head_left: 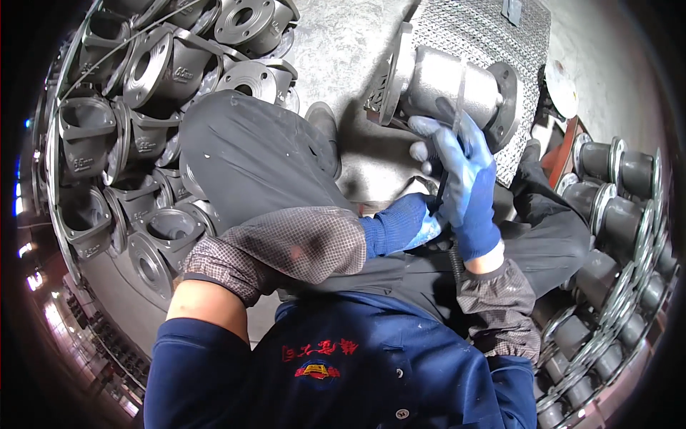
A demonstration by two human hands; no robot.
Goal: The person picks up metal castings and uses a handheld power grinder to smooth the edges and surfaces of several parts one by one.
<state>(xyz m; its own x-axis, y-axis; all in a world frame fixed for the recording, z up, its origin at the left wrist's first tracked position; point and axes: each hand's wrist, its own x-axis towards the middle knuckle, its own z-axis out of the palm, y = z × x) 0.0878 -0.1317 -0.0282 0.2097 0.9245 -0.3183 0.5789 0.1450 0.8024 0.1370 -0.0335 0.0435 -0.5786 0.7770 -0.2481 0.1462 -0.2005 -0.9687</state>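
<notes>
Your right hand (461,171), in a blue glove, is curled around a thin dark tool (441,187) that runs down through your grip; its fingertips rest against the lower side of the grey flanged casting (446,86) in front of you. The tool is mostly hidden by the glove, so its tip cannot be made out clearly. Your left hand (400,223), also gloved in blue, sits just below and to the left of the right one, closed and pressed against it; what it grips, if anything, is covered by the right hand. The casting lies on its side on a sheet of metal mesh (493,28), one round flange toward your right and a wider flange toward your left. Your knee in dark trousers (243,150) rises to the left of your hands. Beyond it, a heap of similar grey castings (136,107) fills the left side, and a row of dark flanged pipe pieces (614,214) stands along your right.
</notes>
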